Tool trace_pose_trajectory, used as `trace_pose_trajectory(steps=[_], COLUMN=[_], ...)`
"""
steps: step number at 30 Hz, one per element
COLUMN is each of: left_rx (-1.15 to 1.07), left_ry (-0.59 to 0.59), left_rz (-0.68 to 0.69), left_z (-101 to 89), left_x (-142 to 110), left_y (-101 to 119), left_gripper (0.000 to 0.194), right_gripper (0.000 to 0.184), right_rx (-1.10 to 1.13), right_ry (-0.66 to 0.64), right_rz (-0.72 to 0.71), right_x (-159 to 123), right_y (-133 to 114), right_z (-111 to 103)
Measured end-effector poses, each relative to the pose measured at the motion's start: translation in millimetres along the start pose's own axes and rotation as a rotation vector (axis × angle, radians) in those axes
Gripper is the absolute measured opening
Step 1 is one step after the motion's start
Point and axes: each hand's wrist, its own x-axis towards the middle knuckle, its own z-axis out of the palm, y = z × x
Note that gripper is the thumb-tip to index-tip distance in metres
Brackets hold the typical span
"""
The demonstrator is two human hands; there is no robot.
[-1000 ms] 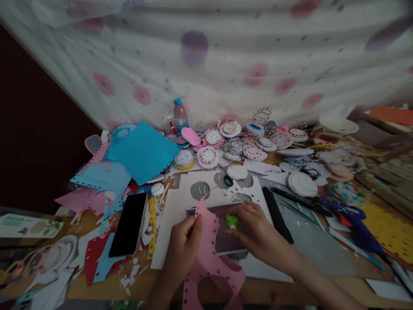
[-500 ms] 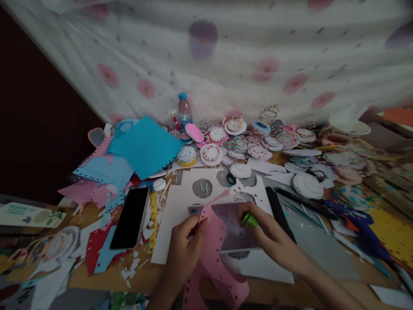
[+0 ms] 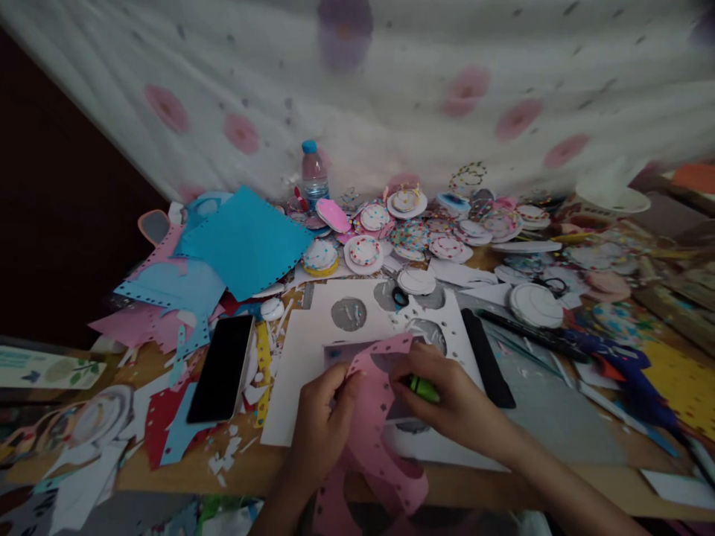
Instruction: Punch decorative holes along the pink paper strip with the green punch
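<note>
My left hand (image 3: pixel 322 413) is closed, pinching a strip of pink paper (image 3: pixel 369 413) with rows of small punched holes along its edges. The lower part of the strip curls down past the table's front edge. My right hand (image 3: pixel 450 391) is closed around a small bright green tool (image 3: pixel 424 388), mostly hidden by the fingers. Its fingertips are at the right side of the pink paper. Beneath both hands lie a flat greyish-purple rectangular piece (image 3: pixel 335 351) and a white sheet (image 3: pixel 302 357) with round cut-outs.
A black phone (image 3: pixel 220 372) and paper scraps (image 3: pixel 226 454) lie left. Behind are blue paper (image 3: pixel 251 242), a water bottle (image 3: pixel 314 175) and several beaded white discs (image 3: pixel 364 253). Right are a black case (image 3: pixel 485 361), a black pen-like tool (image 3: pixel 525 333) and yellow paper (image 3: pixel 673 387).
My right hand has moved left with the green tool, up to the pink paper. The left hand keeps its hold on the strip. The camera view has shifted slightly.
</note>
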Motion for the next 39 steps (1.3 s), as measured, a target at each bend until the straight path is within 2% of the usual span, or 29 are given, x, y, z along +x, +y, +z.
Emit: trace_pose_trajectory(steps=[5,11,16,22,24,26,29,32,34,36,39], left_rx=[0.074,0.087,0.084,0.051,0.036,0.037,0.053,0.072,0.082,0.078,0.070], left_ry=[0.016,0.037,0.049,0.055,0.049,0.041,0.013,-0.027,-0.057,-0.089,-0.117], left_rz=[0.029,0.052,0.055,0.040,0.044,0.041,0.026,0.029,0.030,0.020,0.012], left_z=[3.3,3.3,5.0,5.5,5.4,5.7,5.8,4.2,2.2,0.0,-2.1], left_x=[1.4,1.2,1.8,2.1,1.6,1.2,1.6,2.5,2.9,3.0,2.9], left_y=[-0.5,-1.7,-1.6,0.8,0.6,-0.3,-1.9,-1.3,0.2,1.8,2.6], left_gripper=[0.029,0.029,0.027,0.027,0.026,0.026,0.027,0.029,0.032,0.034,0.036], right_gripper=[0.012,0.013,0.010,0.016,0.018,0.028,0.037,0.032,0.027,0.025,0.028], right_rx=[-0.077,-0.129,-0.149,-0.104,-0.058,0.005,0.125,0.284,0.467,0.640,0.756], right_ry=[0.021,0.050,0.104,0.111,0.134,0.146,0.100,0.009,-0.038,-0.065,-0.082], right_rz=[-0.068,-0.084,-0.048,-0.009,0.033,0.050,0.075,0.176,0.246,0.303,0.367], right_x=[-2.0,-5.1,-7.1,-6.7,-9.6,-13.9,-17.7,-13.4,-6.8,0.3,7.5], right_y=[4.5,16.8,19.5,17.6,16.6,15.6,13.0,9.2,7.1,5.9,5.6], right_z=[2.7,9.8,16.6,17.9,16.7,13.2,2.3,-10.0,-14.8,-15.6,-11.8])
